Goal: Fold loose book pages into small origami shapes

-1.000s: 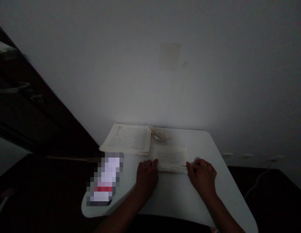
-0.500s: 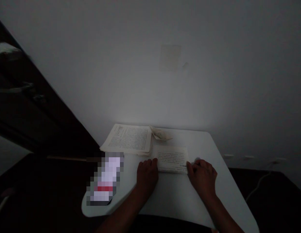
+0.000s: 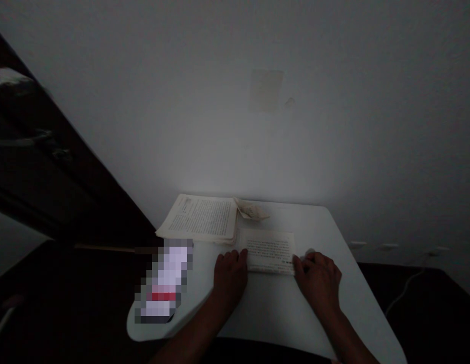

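Note:
A folded sheet of printed paper (image 3: 270,253) lies flat on the white table, its text upside down to me. At its left edge rests my left hand (image 3: 230,273), fingers curled together and the thumb side against the paper. My right hand (image 3: 318,275) is closed at the right edge, thumb on the lower right corner and the other fingers bent. A small pale thing, partly hidden, shows behind the right hand's fingers; I cannot make out what it is. Just beyond the sheet stands a small folded paper piece (image 3: 252,210).
A thick stack of printed pages (image 3: 204,217) lies at the table's back left. Nearer me is a phone (image 3: 164,280) with a blurred-out screen. The white table (image 3: 272,313) touches the wall. A dark door (image 3: 48,167) stands left; a cable (image 3: 405,288) hangs at right.
Almost nothing differs. The sheet's right side and my right hand have shifted very slightly right and toward me; the left hand keeps its place.

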Demonstrator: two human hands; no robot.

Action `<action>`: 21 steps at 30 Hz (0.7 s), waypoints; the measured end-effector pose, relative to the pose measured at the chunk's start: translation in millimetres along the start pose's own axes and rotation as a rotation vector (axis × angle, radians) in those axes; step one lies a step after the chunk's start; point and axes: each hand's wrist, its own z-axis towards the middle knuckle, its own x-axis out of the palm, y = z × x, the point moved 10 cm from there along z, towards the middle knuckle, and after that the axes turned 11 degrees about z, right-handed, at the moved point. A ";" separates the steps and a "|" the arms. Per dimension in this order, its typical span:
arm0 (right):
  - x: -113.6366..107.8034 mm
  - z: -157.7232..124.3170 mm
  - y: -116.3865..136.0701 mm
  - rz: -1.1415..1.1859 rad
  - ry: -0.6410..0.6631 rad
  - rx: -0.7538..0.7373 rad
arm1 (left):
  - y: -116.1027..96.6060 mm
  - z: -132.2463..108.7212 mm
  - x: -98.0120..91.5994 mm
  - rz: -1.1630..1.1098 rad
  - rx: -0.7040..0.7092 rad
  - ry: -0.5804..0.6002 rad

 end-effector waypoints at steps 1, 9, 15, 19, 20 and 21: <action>0.0 0.0 0.1 -0.001 0.002 0.001 | -0.2 0.2 -0.3 0.002 0.000 0.003; -3.7 1.1 -9.9 0.147 0.029 0.092 | -2.8 2.1 -2.3 0.004 0.031 0.020; 3.1 -18.8 -26.2 0.838 -0.001 0.502 | -9.5 1.5 -3.0 -0.030 0.026 0.053; 13.4 -28.7 -17.1 1.170 -0.048 0.710 | -17.0 -3.9 -0.7 -0.070 -0.002 0.041; 14.3 -28.9 -16.0 1.205 -0.075 0.740 | -18.9 -5.4 0.1 -0.078 -0.006 0.039; 13.8 -28.5 -16.1 1.228 -0.119 0.759 | -20.6 -6.9 0.7 -0.085 -0.008 0.038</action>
